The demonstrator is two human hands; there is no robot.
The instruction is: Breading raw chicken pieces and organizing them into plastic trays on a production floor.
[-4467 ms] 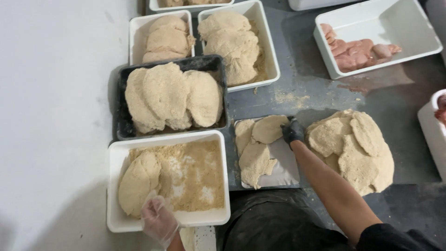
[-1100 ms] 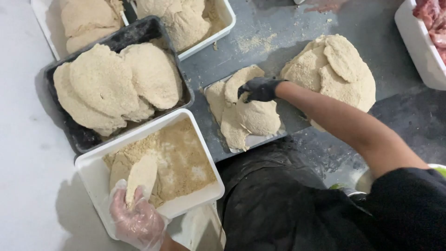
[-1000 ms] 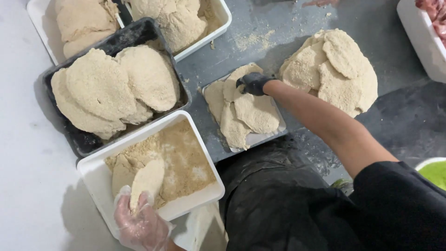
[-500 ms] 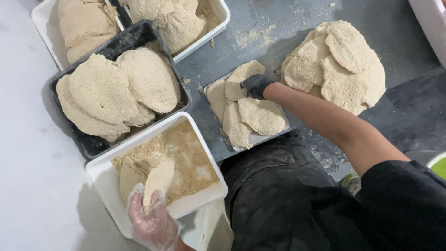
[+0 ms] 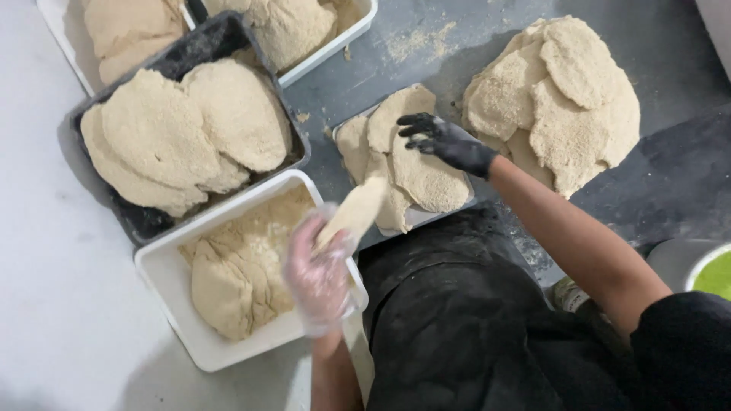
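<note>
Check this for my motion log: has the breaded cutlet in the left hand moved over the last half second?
Yes. The breaded cutlet in the left hand has risen from the crumbs, rightward over the white tray's rim toward the small tray.

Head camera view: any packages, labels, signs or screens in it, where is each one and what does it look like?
No labels, signs or screens show; only open containers.
White tub: lower left, rectangular, crumbs and a cutlet inside.
Black tray: upper left, rectangular, piled with breaded cutlets.
Small metal tray: centre, flat, grey, under cutlets.
White trays: top edge, rectangular, holding cutlets.
Green-filled round bowl: right edge, partly cut off.
</note>
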